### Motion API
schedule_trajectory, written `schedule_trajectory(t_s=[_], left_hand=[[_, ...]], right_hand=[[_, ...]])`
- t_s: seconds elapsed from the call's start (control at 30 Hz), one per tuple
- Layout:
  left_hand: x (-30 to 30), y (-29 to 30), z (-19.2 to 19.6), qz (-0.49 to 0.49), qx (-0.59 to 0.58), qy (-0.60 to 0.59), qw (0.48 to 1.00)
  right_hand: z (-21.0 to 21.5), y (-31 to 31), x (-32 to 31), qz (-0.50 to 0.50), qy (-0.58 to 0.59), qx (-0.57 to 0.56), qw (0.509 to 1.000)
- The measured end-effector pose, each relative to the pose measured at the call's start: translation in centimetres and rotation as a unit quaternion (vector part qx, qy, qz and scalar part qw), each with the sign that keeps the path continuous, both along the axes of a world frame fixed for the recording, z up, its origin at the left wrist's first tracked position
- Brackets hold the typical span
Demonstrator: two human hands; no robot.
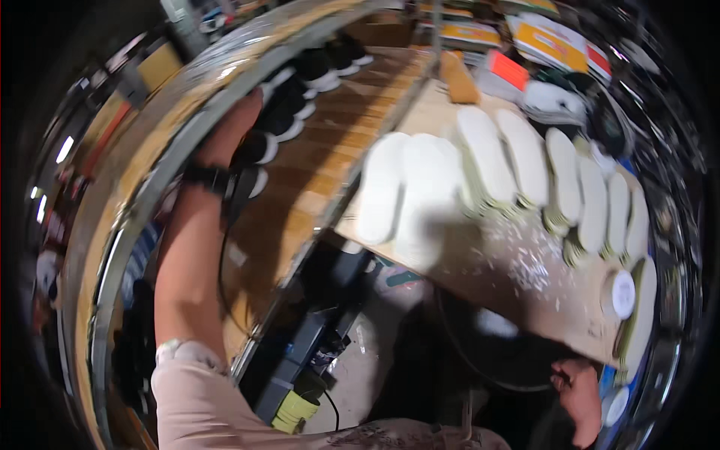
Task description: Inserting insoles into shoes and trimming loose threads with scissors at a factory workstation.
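Left hand (244,112) up at the wooden rack (315,180), reaching into the row of black shoes (296,97). Fingers hidden among shoes, can't tell if spread or gripping. Black band (206,176) on the wrist. Shoe row runs diagonally, lower left to upper right, along the rack's metal rail (172,150); white soles face right. Rack slats right of the shoes are bare.

Mid-frame: counter (517,285) with white insoles (420,187) in overlapping stacks, long axes roughly up-down, fanned in an arc to the right edge. Counter's near strip is bare apart from white flecks. Small white round tub (621,295) near the right end.

Top right: flat orange-and-white packages (551,41) and one red label (510,69) behind the insoles.

Right hand (579,386) low at the counter's near edge, fingers curled; can't tell if holding anything.
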State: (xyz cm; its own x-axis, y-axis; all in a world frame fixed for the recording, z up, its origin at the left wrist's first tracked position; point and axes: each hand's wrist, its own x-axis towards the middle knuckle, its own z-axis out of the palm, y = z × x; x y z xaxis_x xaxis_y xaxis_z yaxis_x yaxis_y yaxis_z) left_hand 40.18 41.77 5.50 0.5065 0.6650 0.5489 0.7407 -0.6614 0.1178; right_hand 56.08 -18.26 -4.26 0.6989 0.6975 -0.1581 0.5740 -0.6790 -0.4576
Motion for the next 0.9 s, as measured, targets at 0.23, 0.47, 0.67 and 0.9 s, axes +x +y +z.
schedule_trajectory(t_s=[0.23, 0.47, 0.67, 0.9], left_hand=[[5.2, -28.6, 1.2, -0.528, -0.215, -0.174, 0.803], [4.6, -41.8, 5.5, -0.681, -0.179, -0.229, 0.672], [8.2, -53.0, 6.9, -0.756, -0.182, -0.220, 0.589], [16.2, -65.0, 11.5, -0.856, -0.120, -0.248, 0.438]], right_hand=[[1.6, -8.5, -2.5, -0.046, -0.079, -0.078, 0.993], [3.3, -21.2, -8.7, -0.180, -0.103, -0.033, 0.978], [3.2, -32.7, -11.4, -0.330, -0.083, -0.039, 0.939], [4.3, -46.6, -12.8, -0.480, -0.154, -0.016, 0.864]])
